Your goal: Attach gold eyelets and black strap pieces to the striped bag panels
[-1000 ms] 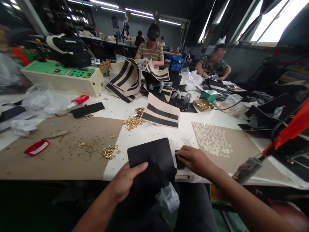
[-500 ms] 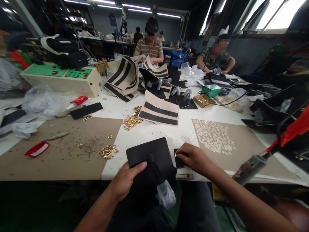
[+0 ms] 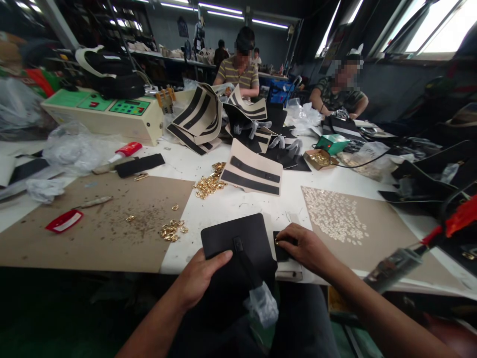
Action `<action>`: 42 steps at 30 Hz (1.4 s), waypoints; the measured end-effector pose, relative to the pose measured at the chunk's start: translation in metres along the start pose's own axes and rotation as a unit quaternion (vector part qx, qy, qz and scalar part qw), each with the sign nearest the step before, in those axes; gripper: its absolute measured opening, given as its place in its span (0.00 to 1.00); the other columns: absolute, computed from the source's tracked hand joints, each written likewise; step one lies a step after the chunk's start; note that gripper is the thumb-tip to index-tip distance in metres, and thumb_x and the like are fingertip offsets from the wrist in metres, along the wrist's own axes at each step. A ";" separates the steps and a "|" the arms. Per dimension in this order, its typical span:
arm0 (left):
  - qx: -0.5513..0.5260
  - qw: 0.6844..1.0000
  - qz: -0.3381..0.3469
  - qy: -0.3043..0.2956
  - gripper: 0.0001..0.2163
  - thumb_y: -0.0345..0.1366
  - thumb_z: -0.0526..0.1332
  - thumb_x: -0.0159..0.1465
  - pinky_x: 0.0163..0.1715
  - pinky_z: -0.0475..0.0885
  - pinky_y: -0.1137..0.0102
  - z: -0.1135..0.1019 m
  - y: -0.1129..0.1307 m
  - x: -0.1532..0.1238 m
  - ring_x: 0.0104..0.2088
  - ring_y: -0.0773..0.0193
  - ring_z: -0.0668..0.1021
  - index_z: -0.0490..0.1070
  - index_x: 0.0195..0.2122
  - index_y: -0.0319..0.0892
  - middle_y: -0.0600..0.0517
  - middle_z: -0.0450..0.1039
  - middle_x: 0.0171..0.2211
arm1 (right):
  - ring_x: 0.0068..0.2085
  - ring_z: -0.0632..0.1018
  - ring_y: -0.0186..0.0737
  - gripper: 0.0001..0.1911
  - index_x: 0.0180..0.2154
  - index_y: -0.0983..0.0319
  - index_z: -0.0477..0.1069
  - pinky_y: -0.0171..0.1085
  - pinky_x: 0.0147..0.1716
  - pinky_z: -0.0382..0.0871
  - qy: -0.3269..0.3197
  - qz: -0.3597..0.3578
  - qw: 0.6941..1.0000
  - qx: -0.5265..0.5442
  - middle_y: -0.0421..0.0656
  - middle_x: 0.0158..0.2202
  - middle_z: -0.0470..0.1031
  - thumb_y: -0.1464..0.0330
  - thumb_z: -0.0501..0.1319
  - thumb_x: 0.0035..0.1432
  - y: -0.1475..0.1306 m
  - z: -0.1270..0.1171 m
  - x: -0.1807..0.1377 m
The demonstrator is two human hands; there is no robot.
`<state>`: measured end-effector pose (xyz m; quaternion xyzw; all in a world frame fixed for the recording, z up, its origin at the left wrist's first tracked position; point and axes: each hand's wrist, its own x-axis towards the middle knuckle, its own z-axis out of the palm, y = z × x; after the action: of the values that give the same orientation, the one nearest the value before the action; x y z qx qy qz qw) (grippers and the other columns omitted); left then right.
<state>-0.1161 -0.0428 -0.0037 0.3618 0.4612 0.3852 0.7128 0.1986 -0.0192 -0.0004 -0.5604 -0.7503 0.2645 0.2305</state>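
My left hand (image 3: 201, 273) grips a black leather panel (image 3: 246, 228) at its left edge, with the thumb on top and the fingers hidden underneath. A short black strap (image 3: 249, 268) is fixed to the panel and hangs down toward my lap. Clear plastic wrap (image 3: 264, 304) covers the strap's lower end. To the right of the panel, my right hand (image 3: 307, 248) is closed in a pinch on a small gold metal piece (image 3: 277, 241). It rests over a small black pad (image 3: 282, 253) near the table's front edge.
Gold rings and clasps (image 3: 210, 185) lie in piles left of centre. Small pale washers (image 3: 335, 214) cover brown card at right. A soldering-iron-like tool with an orange cord (image 3: 395, 266) hangs at right. Beige panels with black strips (image 3: 253, 174) lie behind; two people work across the table.
My view has shifted slightly, so the whole scene sits a little further right. Both hands keep nearly the same pose and hold.
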 end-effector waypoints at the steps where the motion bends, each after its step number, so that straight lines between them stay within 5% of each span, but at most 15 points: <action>1: 0.002 1.000 0.001 0.002 0.26 0.45 0.74 0.60 0.61 0.73 0.52 0.000 0.000 0.000 0.57 0.41 0.80 0.77 0.57 0.40 0.43 0.81 0.55 | 0.43 0.79 0.41 0.06 0.40 0.55 0.81 0.38 0.45 0.71 0.001 -0.007 1.000 -0.016 0.40 0.40 0.78 0.69 0.64 0.65 0.000 0.001 -0.001; 10: -0.007 1.000 0.006 0.003 0.26 0.44 0.75 0.59 0.62 0.72 0.52 0.000 0.001 0.000 0.58 0.41 0.79 0.77 0.58 0.41 0.43 0.81 0.55 | 0.43 0.77 0.45 0.11 0.47 0.53 0.80 0.42 0.43 0.68 -0.020 -0.059 0.944 -0.323 0.44 0.41 0.76 0.65 0.58 0.73 -0.026 -0.003 -0.013; 14: -0.048 0.999 -0.010 0.004 0.23 0.42 0.74 0.59 0.61 0.74 0.51 0.009 0.002 -0.010 0.56 0.40 0.81 0.79 0.54 0.39 0.42 0.82 0.53 | 0.45 0.76 0.50 0.13 0.52 0.55 0.77 0.45 0.43 0.68 -0.028 -0.062 0.931 -0.360 0.48 0.45 0.77 0.68 0.57 0.72 -0.035 0.000 -0.022; 20: -0.054 0.998 -0.016 0.025 0.23 0.45 0.75 0.58 0.58 0.75 0.49 0.028 -0.007 -0.051 0.49 0.39 0.84 0.80 0.51 0.38 0.41 0.83 0.50 | 0.55 0.75 0.53 0.23 0.65 0.57 0.66 0.53 0.55 0.69 0.072 -0.034 0.981 -0.177 0.51 0.55 0.74 0.67 0.55 0.71 -0.020 0.002 -0.043; 24: 0.036 0.997 0.026 0.070 0.25 0.51 0.72 0.60 0.61 0.71 0.49 0.046 -0.012 -0.078 0.56 0.38 0.80 0.80 0.52 0.40 0.42 0.82 0.53 | 0.53 0.77 0.51 0.19 0.59 0.57 0.71 0.49 0.54 0.73 0.172 -0.034 0.985 -0.003 0.51 0.54 0.75 0.60 0.56 0.72 -0.061 -0.021 -0.075; 26: 0.094 0.990 0.059 0.093 0.26 0.54 0.70 0.61 0.64 0.68 0.51 0.061 -0.014 -0.088 0.61 0.38 0.76 0.80 0.53 0.41 0.44 0.80 0.56 | 0.55 0.77 0.50 0.18 0.57 0.53 0.74 0.47 0.54 0.74 0.147 -0.065 0.987 0.021 0.49 0.56 0.75 0.56 0.60 0.70 -0.095 -0.028 -0.096; 28: 0.129 0.983 0.078 0.101 0.27 0.55 0.69 0.62 0.67 0.65 0.53 0.077 -0.018 -0.098 0.65 0.39 0.71 0.79 0.54 0.42 0.45 0.79 0.58 | 0.57 0.76 0.56 0.28 0.61 0.52 0.73 0.53 0.59 0.71 0.091 -0.097 0.991 -0.023 0.49 0.59 0.75 0.51 0.67 0.63 -0.123 -0.024 -0.116; 32: 0.129 0.988 0.065 0.056 0.29 0.58 0.67 0.61 0.68 0.64 0.52 0.109 -0.038 -0.116 0.68 0.38 0.67 0.78 0.56 0.42 0.43 0.77 0.60 | 0.64 0.70 0.70 0.45 0.66 0.60 0.68 0.66 0.65 0.58 0.017 -0.105 0.987 -0.119 0.56 0.66 0.69 0.52 0.73 0.51 -0.132 0.006 -0.138; 35: 0.116 0.989 0.091 -0.006 0.31 0.59 0.66 0.61 0.68 0.63 0.52 0.129 -0.056 -0.126 0.67 0.37 0.68 0.77 0.58 0.44 0.42 0.76 0.60 | 0.65 0.70 0.66 0.40 0.66 0.62 0.68 0.62 0.66 0.59 0.029 -0.099 0.990 -0.099 0.55 0.67 0.68 0.64 0.68 0.51 -0.113 0.017 -0.147; 39: 0.089 0.981 0.159 -0.058 0.39 0.64 0.63 0.59 0.63 0.69 0.52 0.139 -0.070 -0.131 0.64 0.38 0.72 0.68 0.67 0.47 0.41 0.71 0.65 | 0.55 0.79 0.55 0.23 0.56 0.56 0.77 0.53 0.57 0.72 0.067 -0.054 0.994 0.063 0.49 0.56 0.79 0.69 0.58 0.61 -0.097 -0.004 -0.161; 42: 0.160 0.966 0.202 -0.011 0.31 0.56 0.68 0.60 0.58 0.73 0.54 0.123 -0.065 -0.125 0.60 0.40 0.76 0.73 0.61 0.49 0.41 0.73 0.61 | 0.47 0.81 0.50 0.14 0.48 0.54 0.80 0.45 0.49 0.76 0.007 0.026 0.969 0.244 0.44 0.46 0.82 0.63 0.58 0.68 -0.092 -0.023 -0.166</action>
<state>-0.0217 -0.2013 0.0251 0.5612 0.4264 0.4383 0.5578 0.1913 -0.1976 0.0687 -0.5086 -0.6465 0.4415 0.3584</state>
